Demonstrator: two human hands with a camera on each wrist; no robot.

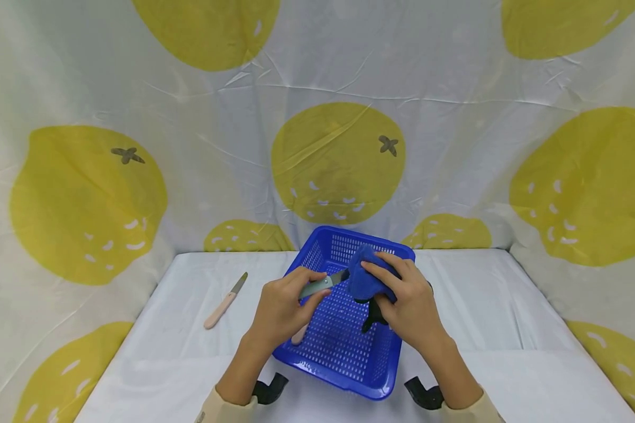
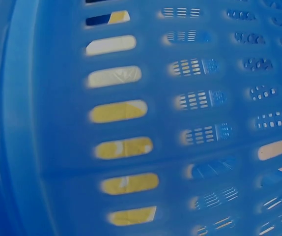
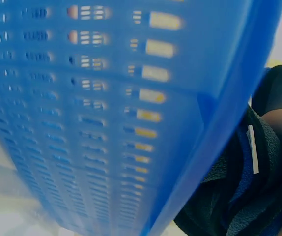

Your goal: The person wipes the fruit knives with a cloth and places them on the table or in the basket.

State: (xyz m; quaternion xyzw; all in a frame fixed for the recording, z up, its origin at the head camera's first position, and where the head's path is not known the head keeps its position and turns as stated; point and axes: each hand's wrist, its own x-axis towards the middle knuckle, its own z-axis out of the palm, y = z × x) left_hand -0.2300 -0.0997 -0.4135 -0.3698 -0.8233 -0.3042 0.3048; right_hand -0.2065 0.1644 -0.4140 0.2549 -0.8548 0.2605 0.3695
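Observation:
Over the blue basket (image 1: 338, 385), my left hand (image 1: 281, 302) pinches a knife (image 1: 315, 286) by its pale grey-green handle. Its dark blade points right and its tip is hidden at the cloth. My right hand (image 1: 414, 299) grips a bunched blue cloth (image 1: 364, 276) against the blade. Dark folds of the cloth hang below that hand. In the right wrist view the cloth (image 3: 239, 196) shows dark and blue layers with a white tag. The left wrist view is filled by the basket's slotted wall (image 2: 62, 137).
A pink-handled knife (image 1: 222, 308) lies on the white-covered table (image 1: 159, 329) left of the basket. Another pink handle (image 1: 299, 333) shows inside the basket, partly behind my left hand. A lemon-print cloth (image 1: 444, 164) hangs behind and at both sides.

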